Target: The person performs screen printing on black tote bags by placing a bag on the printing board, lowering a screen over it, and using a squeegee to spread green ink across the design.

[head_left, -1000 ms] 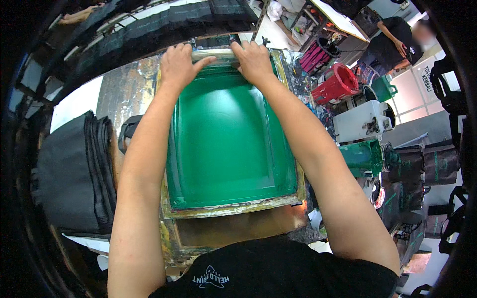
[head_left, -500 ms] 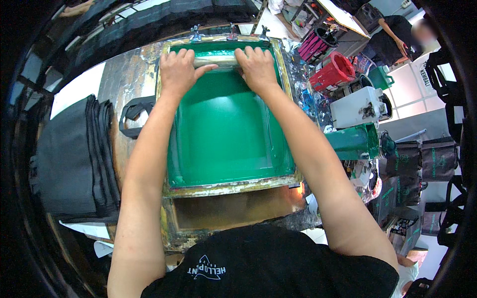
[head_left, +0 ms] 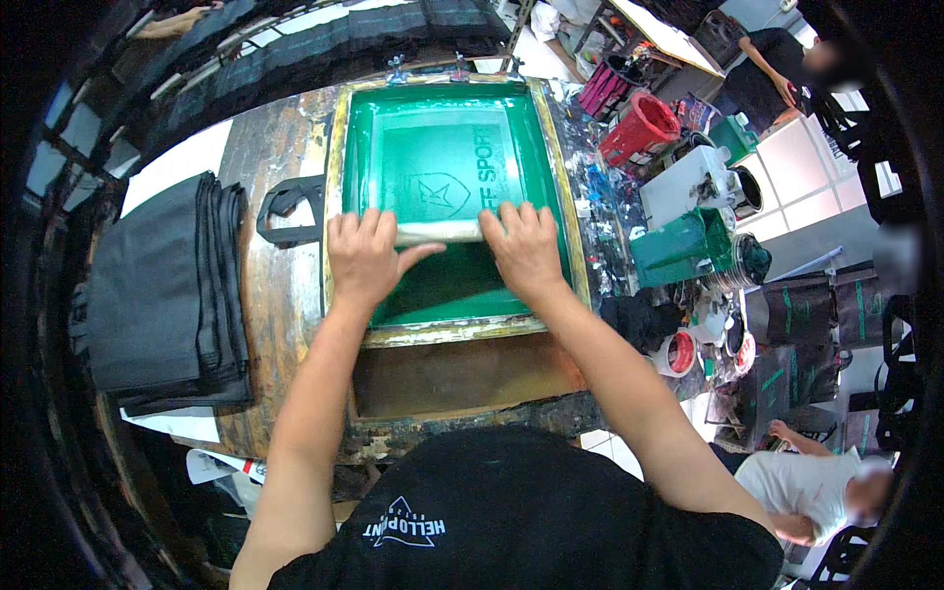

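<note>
Both hands are wrapped round the ends of a pale-handled squeegee (head_left: 440, 232), which lies across the green-inked screen printing frame (head_left: 341, 128). My left hand (head_left: 368, 258) grips its left end, thumb pointing inward along the handle. At the other end my right hand (head_left: 526, 250) is closed over it. Beyond the squeegee, a shield emblem and lettering show through the green mesh (head_left: 403, 147). The squeegee's blade is hidden below the handle and hands. Black straps (head_left: 285, 234) of a bag stick out from under the frame's left side.
A stack of black fabric bags (head_left: 162, 285) lies at the left. Along the right stand a red bucket (head_left: 639, 130), a white jerrycan (head_left: 688, 187), a green container (head_left: 678, 251) and tape rolls (head_left: 678, 352). Clamps (head_left: 459, 69) hold the frame's far edge. Two other people are at the right.
Both hands have drawn the squeegee from the frame's far end toward me, to past its middle. The emblem and lettering now show in the mesh where green ink lay.
</note>
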`<action>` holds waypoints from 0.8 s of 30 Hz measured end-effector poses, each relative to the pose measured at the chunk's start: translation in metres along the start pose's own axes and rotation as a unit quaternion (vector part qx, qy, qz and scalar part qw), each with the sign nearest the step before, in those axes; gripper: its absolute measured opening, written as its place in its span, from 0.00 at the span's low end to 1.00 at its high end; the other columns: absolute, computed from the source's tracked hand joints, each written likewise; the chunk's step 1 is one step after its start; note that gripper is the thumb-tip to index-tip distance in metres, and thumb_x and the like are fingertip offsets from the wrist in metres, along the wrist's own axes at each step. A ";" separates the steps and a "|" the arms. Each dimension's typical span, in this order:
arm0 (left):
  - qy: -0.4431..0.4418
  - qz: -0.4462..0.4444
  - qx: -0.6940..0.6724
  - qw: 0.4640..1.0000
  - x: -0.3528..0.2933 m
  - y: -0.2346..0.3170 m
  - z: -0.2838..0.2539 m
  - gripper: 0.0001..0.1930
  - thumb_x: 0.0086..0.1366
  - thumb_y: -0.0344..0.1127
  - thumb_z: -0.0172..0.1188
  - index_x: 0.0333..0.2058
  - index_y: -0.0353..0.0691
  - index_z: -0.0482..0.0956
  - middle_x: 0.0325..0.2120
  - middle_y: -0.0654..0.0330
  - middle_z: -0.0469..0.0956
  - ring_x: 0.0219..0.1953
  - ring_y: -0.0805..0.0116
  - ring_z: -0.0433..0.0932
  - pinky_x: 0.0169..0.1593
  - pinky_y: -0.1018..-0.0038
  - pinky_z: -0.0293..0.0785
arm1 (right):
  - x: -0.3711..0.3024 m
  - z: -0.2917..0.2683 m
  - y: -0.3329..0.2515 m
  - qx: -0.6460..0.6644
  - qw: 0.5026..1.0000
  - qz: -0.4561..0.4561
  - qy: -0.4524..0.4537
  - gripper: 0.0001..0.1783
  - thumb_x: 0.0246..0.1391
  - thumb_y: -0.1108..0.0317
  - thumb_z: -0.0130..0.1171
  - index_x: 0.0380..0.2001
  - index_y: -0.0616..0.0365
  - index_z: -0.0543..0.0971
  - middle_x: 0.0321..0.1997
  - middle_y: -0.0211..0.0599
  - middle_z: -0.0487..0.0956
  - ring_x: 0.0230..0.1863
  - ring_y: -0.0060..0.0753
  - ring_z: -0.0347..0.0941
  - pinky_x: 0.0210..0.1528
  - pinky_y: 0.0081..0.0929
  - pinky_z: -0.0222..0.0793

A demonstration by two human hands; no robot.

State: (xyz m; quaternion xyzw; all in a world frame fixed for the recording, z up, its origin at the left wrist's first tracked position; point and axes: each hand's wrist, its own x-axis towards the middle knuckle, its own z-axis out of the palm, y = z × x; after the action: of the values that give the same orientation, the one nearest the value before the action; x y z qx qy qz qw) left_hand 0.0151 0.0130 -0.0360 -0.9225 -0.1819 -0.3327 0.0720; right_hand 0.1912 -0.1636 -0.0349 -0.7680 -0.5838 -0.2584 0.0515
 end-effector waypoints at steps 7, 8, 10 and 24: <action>-0.029 -0.014 -0.016 0.999 -0.059 0.042 -0.055 0.35 0.50 0.74 0.69 0.22 0.43 0.73 0.23 0.59 0.69 0.29 0.56 0.69 0.40 0.58 0.67 | -0.065 -0.055 -0.026 0.053 0.998 -0.003 -0.040 0.14 0.54 0.69 0.58 0.45 0.49 0.79 0.37 0.34 0.74 0.39 0.38 0.70 0.41 0.40 0.61; -0.034 -0.016 -0.018 0.999 -0.064 0.044 -0.060 0.34 0.51 0.73 0.69 0.22 0.43 0.74 0.24 0.59 0.69 0.29 0.56 0.70 0.40 0.58 0.67 | -0.070 -0.060 -0.029 0.057 0.997 -0.004 -0.046 0.14 0.55 0.69 0.58 0.46 0.49 0.79 0.37 0.34 0.73 0.39 0.38 0.70 0.41 0.40 0.61; -0.025 -0.028 -0.019 0.999 -0.059 0.043 -0.060 0.34 0.51 0.72 0.70 0.22 0.43 0.74 0.23 0.60 0.69 0.29 0.56 0.70 0.41 0.58 0.67 | -0.068 -0.064 -0.030 0.061 0.996 -0.003 -0.061 0.16 0.54 0.69 0.59 0.48 0.49 0.79 0.38 0.34 0.73 0.40 0.38 0.70 0.42 0.40 0.61; -0.163 -0.232 -0.036 0.958 -0.153 -0.024 -0.069 0.55 0.32 0.64 0.84 0.59 0.40 0.78 0.58 0.54 0.69 0.63 0.47 0.64 0.66 0.47 0.57 | -0.105 -0.065 -0.049 0.187 0.981 0.048 -0.033 0.32 0.53 0.65 0.68 0.63 0.43 0.77 0.55 0.37 0.74 0.59 0.43 0.68 0.64 0.60 0.53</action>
State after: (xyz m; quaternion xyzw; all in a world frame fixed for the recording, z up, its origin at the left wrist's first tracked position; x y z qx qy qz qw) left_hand -0.1433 -0.0264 -0.0810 -0.8987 -0.3881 -0.1915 -0.0710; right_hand 0.1050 -0.2647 -0.0381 -0.7799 -0.5857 -0.1168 0.1874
